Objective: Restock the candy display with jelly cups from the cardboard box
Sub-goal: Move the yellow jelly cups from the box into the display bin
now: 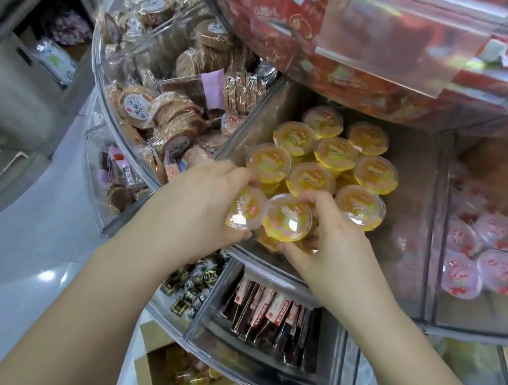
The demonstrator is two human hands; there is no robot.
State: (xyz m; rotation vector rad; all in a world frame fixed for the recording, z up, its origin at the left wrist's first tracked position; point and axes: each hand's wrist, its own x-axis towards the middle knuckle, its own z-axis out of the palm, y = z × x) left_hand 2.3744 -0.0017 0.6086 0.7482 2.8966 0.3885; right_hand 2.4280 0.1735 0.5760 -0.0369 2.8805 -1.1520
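Several yellow jelly cups point(334, 153) lie in a clear acrylic bin point(257, 120) of the round candy display. My left hand point(198, 203) grips one yellow jelly cup point(245, 209) at the bin's front edge. My right hand point(333, 247) holds another yellow cup point(288, 217) right beside it, with more cups bunched under its fingers. The two hands touch over the front rim. Far below, on the floor, the open cardboard box point(153, 372) shows more yellow cups point(192, 377) inside.
Wrapped round biscuits point(162, 112) fill the bin to the left. Pink jelly cups point(493, 261) sit in the bin to the right. Red packets point(337, 23) fill the tier above. Dark stick packs point(272, 323) and wrapped candies point(196, 279) lie in the lower tier.
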